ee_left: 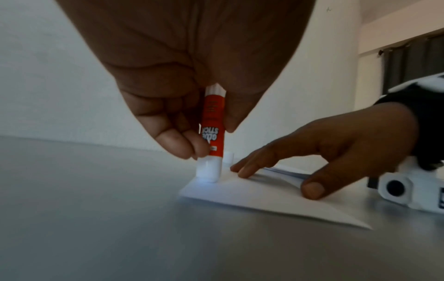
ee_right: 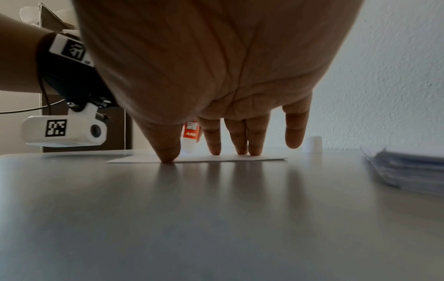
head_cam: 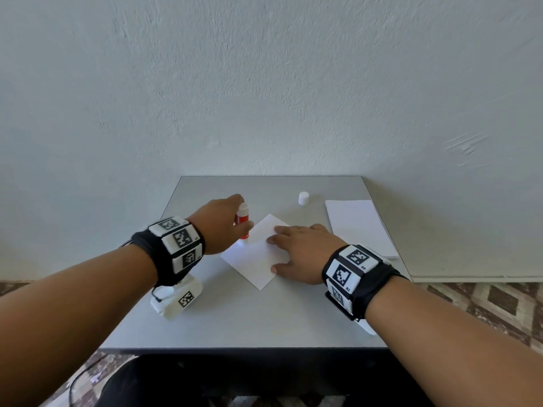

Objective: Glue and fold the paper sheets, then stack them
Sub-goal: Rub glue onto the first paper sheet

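Orange-labelled and white-ended, the glue stick (ee_left: 213, 131) stood nearly upright in the left hand (head_cam: 223, 223), pinched between the thumb on one side and the curled fingers (ee_left: 182, 140) on the other. Its lower white end met the left corner of the paper sheet (head_cam: 255, 257), close to that sheet's edge, as the left wrist view showed. The label text read upside down in that view.

The right hand (head_cam: 302, 251) lay flat on the same sheet with fingers straight and spread, holding nothing. The thumb tip (ee_right: 168, 154) pressed the sheet's near edge, and three fingertips rested on the paper further in. The little finger (ee_right: 295, 129) was raised clear of the surface in the right wrist view. Both wrists carried black bands fitted with white blocks bearing black-and-white marker squares, and a white camera unit hung beneath each.

The single sheet lay turned cornerwise, one corner toward the wall and one toward the person, near the middle of the grey table (head_cam: 235, 324). A faint crease line appeared to run across it, though this could not be confirmed.

A small white cap (head_cam: 303, 198) stood upright toward the table's far edge, apart from the sheet and the hands. A stack of white paper (head_cam: 358, 227) lay along the table's right edge, just beside the right hand but not touching it; its layered edges showed, blurred, in the right wrist view.

A pale textured wall (head_cam: 264, 83) rose behind the table's far edge. Patterned flooring (head_cam: 484, 304) showed beyond the table's right side.
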